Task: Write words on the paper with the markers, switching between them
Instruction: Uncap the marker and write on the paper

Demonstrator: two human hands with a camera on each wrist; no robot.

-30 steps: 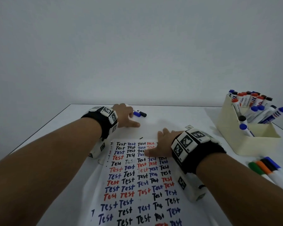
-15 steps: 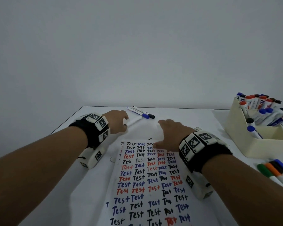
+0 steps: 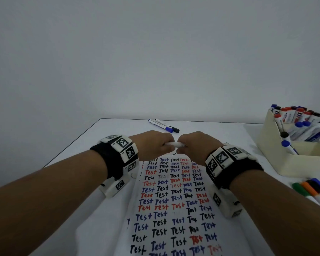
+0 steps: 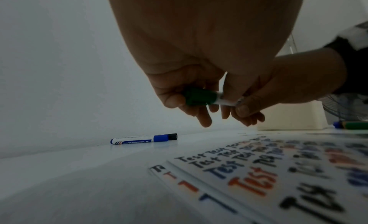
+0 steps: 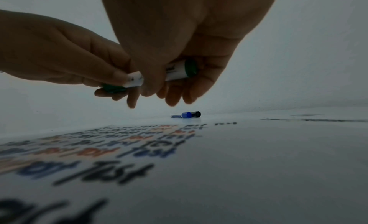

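A white marker (image 3: pixel 174 144) with a green cap (image 4: pixel 200 96) is held level just above the far edge of the paper (image 3: pixel 174 200). My left hand (image 3: pixel 153 145) grips the capped end, fingers curled round the green cap (image 5: pixel 113 87). My right hand (image 3: pixel 196 147) grips the white barrel (image 5: pixel 175 72), whose green back end (image 5: pixel 191 68) shows in the right wrist view. The two fists nearly touch. The paper is covered with rows of "Test" in black, blue and red.
A blue-capped marker (image 3: pixel 160 125) and a black-capped marker (image 3: pixel 167 125) lie side by side near the table's far edge. A cream box (image 3: pixel 284 159) full of markers stands at the right. Several more markers (image 3: pixel 310 189) lie in front of it.
My left hand came back from the far side of the table with the green marker. My right hand lifted off the paper and took hold of the marker's barrel.
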